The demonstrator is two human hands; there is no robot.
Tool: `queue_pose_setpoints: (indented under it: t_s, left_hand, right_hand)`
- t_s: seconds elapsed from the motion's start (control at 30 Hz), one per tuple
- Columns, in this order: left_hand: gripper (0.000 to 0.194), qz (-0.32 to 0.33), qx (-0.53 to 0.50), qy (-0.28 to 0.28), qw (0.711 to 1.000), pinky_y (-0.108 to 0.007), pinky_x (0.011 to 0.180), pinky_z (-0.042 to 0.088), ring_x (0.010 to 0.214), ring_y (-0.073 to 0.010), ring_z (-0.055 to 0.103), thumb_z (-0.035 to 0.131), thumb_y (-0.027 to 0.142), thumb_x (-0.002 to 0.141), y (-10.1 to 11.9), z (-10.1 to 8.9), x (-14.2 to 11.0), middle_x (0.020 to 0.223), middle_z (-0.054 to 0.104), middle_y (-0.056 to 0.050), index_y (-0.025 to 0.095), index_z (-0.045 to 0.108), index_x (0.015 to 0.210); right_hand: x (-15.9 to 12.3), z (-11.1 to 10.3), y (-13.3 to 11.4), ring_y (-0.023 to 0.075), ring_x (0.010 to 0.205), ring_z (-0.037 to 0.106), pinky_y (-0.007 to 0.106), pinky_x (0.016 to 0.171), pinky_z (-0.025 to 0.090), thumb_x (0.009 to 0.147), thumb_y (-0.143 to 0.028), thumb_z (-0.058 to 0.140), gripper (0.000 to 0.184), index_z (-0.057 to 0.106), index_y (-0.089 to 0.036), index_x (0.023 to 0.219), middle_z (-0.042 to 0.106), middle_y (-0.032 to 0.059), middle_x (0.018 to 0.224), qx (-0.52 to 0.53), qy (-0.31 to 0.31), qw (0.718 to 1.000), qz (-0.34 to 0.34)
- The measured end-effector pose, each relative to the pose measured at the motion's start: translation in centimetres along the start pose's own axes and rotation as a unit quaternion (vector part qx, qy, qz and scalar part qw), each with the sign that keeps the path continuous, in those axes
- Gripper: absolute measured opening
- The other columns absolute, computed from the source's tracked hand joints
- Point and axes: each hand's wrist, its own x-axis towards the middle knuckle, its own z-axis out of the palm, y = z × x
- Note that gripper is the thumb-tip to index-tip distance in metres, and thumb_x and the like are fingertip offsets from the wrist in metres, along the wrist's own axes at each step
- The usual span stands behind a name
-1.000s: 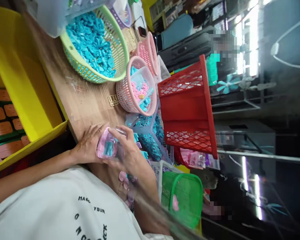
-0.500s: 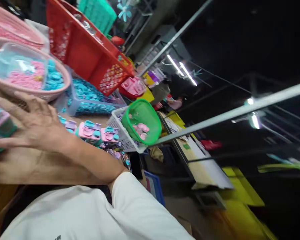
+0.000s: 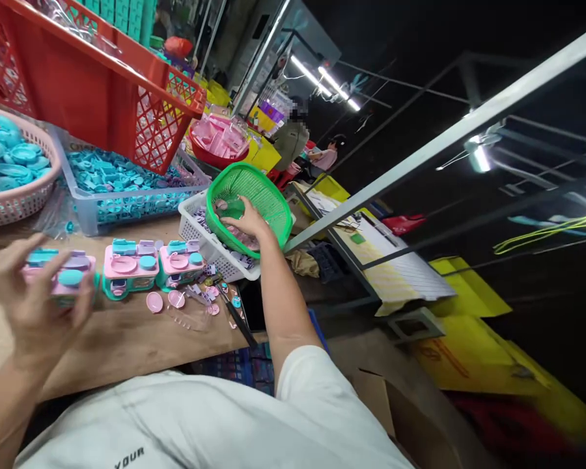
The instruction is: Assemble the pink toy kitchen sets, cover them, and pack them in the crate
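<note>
My left hand [image 3: 32, 303] is at the left over the wooden table, fingers spread around a pink and teal toy set [image 3: 66, 277] that it holds just above the tabletop. Two more such toy sets [image 3: 129, 264] [image 3: 180, 260] stand in a row to its right. My right hand [image 3: 244, 221] reaches into a green basket [image 3: 273, 189], fingers curled down onto pink pieces inside. Whether it grips one is hidden. The green basket rests in a white perforated tray [image 3: 195, 228].
Small pink loose parts [image 3: 153, 301] lie by the table's front edge. Behind are a red crate [image 3: 78, 98], a grey tray of teal parts [image 3: 122, 189], a pink basket [image 3: 14, 202] and a red bowl of pink pieces [image 3: 215, 140]. A person [image 3: 293, 140] sits far back.
My view has swung right. My right hand left the toy set and went out into the green basket. My left hand has carried the toy set towards the row on the table.
</note>
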Motion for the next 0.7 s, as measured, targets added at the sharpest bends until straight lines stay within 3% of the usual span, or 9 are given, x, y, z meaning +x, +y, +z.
queue_pose_setpoints:
  t_s: [0.1, 0.23, 0.33, 0.4, 0.47, 0.53, 0.57, 0.63, 0.7]
  left_hand:
    - [0.039, 0.131, -0.033, -0.031, 0.99, -0.062, 0.104, 0.051, 0.125, -0.0323, 0.059, 0.066, 0.026, 0.092, 3.1, 5.1, 3.7, 0.141, 0.058, -0.007, 0.031, 0.063, 0.131]
    - [0.023, 0.117, -0.111, -0.133, 0.978, -0.047, 0.104, 0.054, 0.123, -0.0272, 0.061, 0.053, 0.025, 0.096, 6.5, 12.9, 8.6, 0.13, 0.061, -0.015, 0.018, 0.065, 0.114]
    - [0.03, 0.081, -0.117, -0.166, 0.976, -0.049, 0.109, 0.05, 0.127, -0.0295, 0.058, 0.053, 0.027, 0.094, 8.4, 18.0, 11.1, 0.133, 0.059, -0.018, 0.014, 0.062, 0.12]
    - [0.044, 0.032, -0.142, -0.169, 0.975, -0.05, 0.111, 0.047, 0.13, -0.0314, 0.056, 0.059, 0.03, 0.09, 9.3, 19.9, 11.9, 0.138, 0.056, -0.021, 0.012, 0.057, 0.131]
    - [0.051, -0.036, -0.2, -0.166, 0.965, -0.048, 0.11, 0.048, 0.127, -0.0301, 0.059, 0.06, 0.028, 0.089, 9.9, 20.1, 12.3, 0.136, 0.06, -0.02, 0.011, 0.052, 0.136]
    - [0.045, -0.136, -0.3, -0.186, 0.926, -0.042, 0.097, 0.055, 0.107, -0.0249, 0.068, 0.055, 0.023, 0.089, 9.8, 18.7, 12.2, 0.118, 0.07, -0.016, 0.012, 0.054, 0.133]
    - [0.04, -0.197, -0.363, -0.198, 0.889, -0.037, 0.086, 0.057, 0.093, -0.0216, 0.07, 0.052, 0.021, 0.089, 9.6, 17.4, 11.9, 0.105, 0.072, -0.012, 0.013, 0.056, 0.128]
    - [0.032, -0.307, -0.492, -0.233, 0.78, -0.027, 0.064, 0.053, 0.07, -0.0165, 0.067, 0.054, 0.022, 0.086, 9.2, 14.3, 10.6, 0.084, 0.071, -0.007, 0.013, 0.06, 0.116]
    - [0.028, -0.362, -0.588, -0.264, 0.673, -0.022, 0.051, 0.045, 0.058, -0.0146, 0.063, 0.061, 0.028, 0.079, 9.1, 11.2, 8.6, 0.072, 0.067, -0.004, 0.013, 0.061, 0.104]
  right_hand:
    - [-0.2, 0.7, 0.1, 0.0356, 0.137, 0.052, 0.045, 0.115, 0.042, 0.072, -0.052, 0.086, 0.108, 0.033, -0.019, 0.16, 0.05, 0.0224, 0.146, 0.009, 0.062, 0.998, -0.022]
    - [-0.5, 0.3, 0.0, 0.0319, 0.128, 0.058, 0.043, 0.112, 0.046, 0.079, -0.039, 0.08, 0.078, 0.053, -0.011, 0.146, 0.058, 0.021, 0.134, 0.032, 0.134, 0.99, -0.025]
    - [-1.2, -0.4, -0.4, 0.025, 0.111, 0.064, 0.037, 0.102, 0.054, 0.085, -0.024, 0.063, 0.043, 0.066, -0.011, 0.125, 0.062, 0.0169, 0.121, 0.082, 0.209, 0.973, -0.053]
    - [-2.6, -0.9, -1.3, 0.0226, 0.104, 0.065, 0.037, 0.096, 0.057, 0.087, -0.024, 0.054, 0.034, 0.067, -0.015, 0.117, 0.061, 0.0136, 0.115, 0.12, 0.288, 0.944, -0.105]
    - [-4.7, -1.3, -2.9, 0.0242, 0.104, 0.065, 0.042, 0.094, 0.058, 0.091, -0.035, 0.052, 0.033, 0.065, -0.02, 0.118, 0.06, 0.012, 0.114, 0.16, 0.334, 0.912, -0.177]
    - [-7.1, -1.7, -4.7, 0.0281, 0.108, 0.065, 0.048, 0.092, 0.059, 0.093, -0.055, 0.053, 0.047, 0.06, -0.024, 0.128, 0.059, 0.0123, 0.119, 0.233, 0.311, 0.884, -0.261]
    - [-8.2, -1.8, -5.7, 0.0304, 0.113, 0.064, 0.05, 0.092, 0.058, 0.091, -0.066, 0.054, 0.058, 0.057, -0.028, 0.135, 0.058, 0.0129, 0.124, 0.282, 0.278, 0.866, -0.305]
    - [-10.0, -1.5, -7.5, 0.0355, 0.133, 0.055, 0.056, 0.104, 0.052, 0.08, -0.086, 0.056, 0.085, 0.044, -0.039, 0.149, 0.048, 0.0124, 0.146, 0.341, 0.179, 0.838, -0.387]
    - [-11.5, -0.5, -9.2, 0.0371, 0.148, 0.041, 0.058, 0.113, 0.046, 0.067, -0.093, 0.064, 0.106, 0.03, -0.047, 0.156, 0.035, 0.008, 0.16, 0.308, 0.092, 0.85, -0.417]
